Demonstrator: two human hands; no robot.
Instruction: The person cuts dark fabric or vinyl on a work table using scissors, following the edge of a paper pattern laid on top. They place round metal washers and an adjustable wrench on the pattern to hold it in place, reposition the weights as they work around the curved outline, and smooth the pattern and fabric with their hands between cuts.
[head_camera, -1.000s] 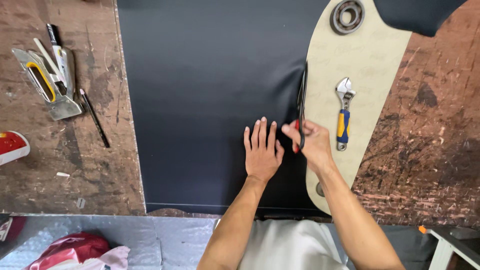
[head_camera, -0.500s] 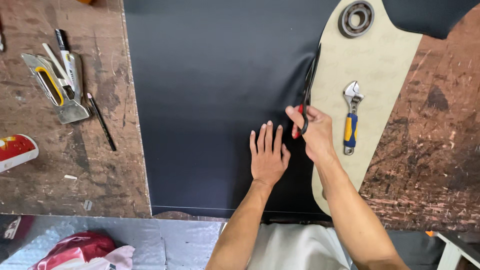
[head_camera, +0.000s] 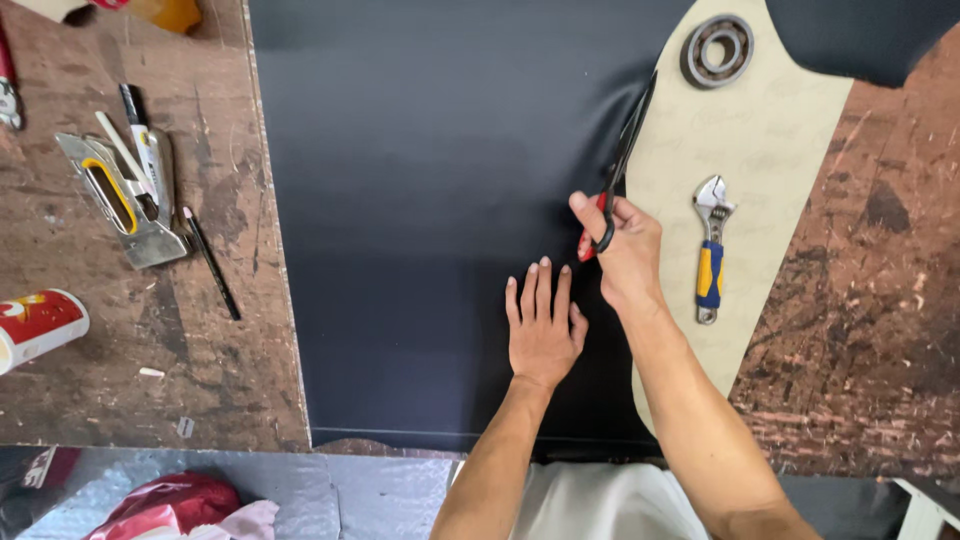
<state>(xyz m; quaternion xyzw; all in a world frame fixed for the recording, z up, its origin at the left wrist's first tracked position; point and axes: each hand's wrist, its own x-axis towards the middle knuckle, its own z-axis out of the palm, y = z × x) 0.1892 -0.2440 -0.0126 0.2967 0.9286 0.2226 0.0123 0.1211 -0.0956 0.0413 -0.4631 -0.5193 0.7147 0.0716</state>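
Note:
A large black sheet (head_camera: 430, 180) lies spread over the worn wooden table (head_camera: 130, 400). My left hand (head_camera: 541, 325) presses flat on it, fingers together. My right hand (head_camera: 622, 248) grips red-handled scissors (head_camera: 618, 168), whose dark blades point away from me along the sheet's right edge. That edge follows a beige curved template board (head_camera: 780, 140) lying under the sheet.
On the board rest a blue-and-yellow adjustable wrench (head_camera: 710, 250) and a metal bearing ring (head_camera: 717, 50). At the left of the table lie a staple gun (head_camera: 120, 200), a utility knife (head_camera: 143, 145), a black pencil (head_camera: 212, 265) and a red-and-white can (head_camera: 38, 325).
My right hand has moved the scissors farther away from me along the sheet's edge. My left hand has stayed flat on the sheet.

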